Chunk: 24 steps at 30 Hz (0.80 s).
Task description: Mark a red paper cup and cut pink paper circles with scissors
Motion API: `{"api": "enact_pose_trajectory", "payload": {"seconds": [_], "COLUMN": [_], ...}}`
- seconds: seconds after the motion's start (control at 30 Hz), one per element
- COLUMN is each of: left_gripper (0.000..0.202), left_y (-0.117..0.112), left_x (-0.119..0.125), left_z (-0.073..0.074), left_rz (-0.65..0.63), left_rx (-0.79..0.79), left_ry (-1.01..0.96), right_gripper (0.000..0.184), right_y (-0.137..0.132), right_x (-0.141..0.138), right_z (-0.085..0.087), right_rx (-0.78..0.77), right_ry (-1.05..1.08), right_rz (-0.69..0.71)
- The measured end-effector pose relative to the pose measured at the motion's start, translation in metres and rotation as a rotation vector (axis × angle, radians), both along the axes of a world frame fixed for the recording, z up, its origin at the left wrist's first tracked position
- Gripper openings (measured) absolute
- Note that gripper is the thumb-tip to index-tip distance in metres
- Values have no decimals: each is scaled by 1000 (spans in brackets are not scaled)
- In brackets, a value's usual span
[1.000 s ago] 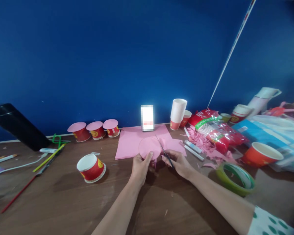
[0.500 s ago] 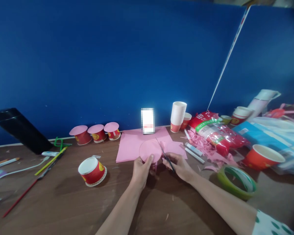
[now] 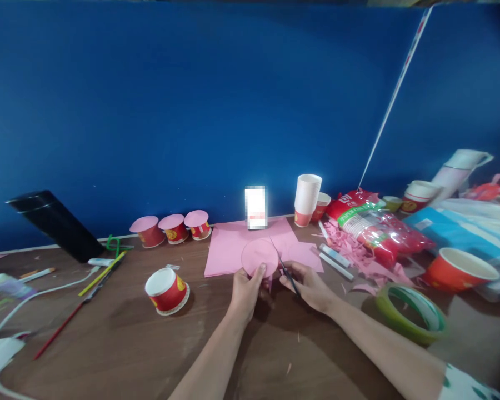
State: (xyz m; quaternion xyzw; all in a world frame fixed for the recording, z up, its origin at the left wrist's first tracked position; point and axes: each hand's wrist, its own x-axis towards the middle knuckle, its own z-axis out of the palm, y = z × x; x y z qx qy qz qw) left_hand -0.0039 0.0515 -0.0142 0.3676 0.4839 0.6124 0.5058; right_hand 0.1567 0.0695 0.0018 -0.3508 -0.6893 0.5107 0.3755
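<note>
My left hand (image 3: 246, 294) is closed on a round pink paper disc (image 3: 258, 255), its thumb lying on the near edge. In my right hand (image 3: 310, 286) is a pair of dark-handled scissors (image 3: 288, 273), blades pointing up and away beside the disc's right edge. A strip of pink paper hangs below the disc near my left fingers. Behind the hands lies a stack of pink paper sheets (image 3: 225, 250). To the left stands a short red paper cup (image 3: 169, 293) with a white top and a scalloped base.
Three red cups with pink tops (image 3: 174, 229) line the wall, beside a leaning black bottle (image 3: 60, 225). On the right are stacked white cups (image 3: 308, 194), a red cup package (image 3: 373, 222), pink scraps (image 3: 358, 255), a tape roll (image 3: 412, 316) and an orange cup (image 3: 458, 270).
The whole scene has shifted slightly to the right in view. A small gap now shows between the scissor blades and the disc's edge; both hands keep their holds.
</note>
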Motion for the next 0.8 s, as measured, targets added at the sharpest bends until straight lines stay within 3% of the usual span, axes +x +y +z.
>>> {"api": "enact_pose_trajectory", "payload": {"seconds": [0.8], "left_gripper": [31], "left_y": [-1], "left_x": [1], "left_z": [2], "left_rz": [-25], "left_rx": [0], "left_ry": [-44], "right_gripper": [36], "right_y": [0], "right_x": [0], "right_z": [-3], "right_rx": [14], "right_ry": [-21], "right_rz": [-10]}}
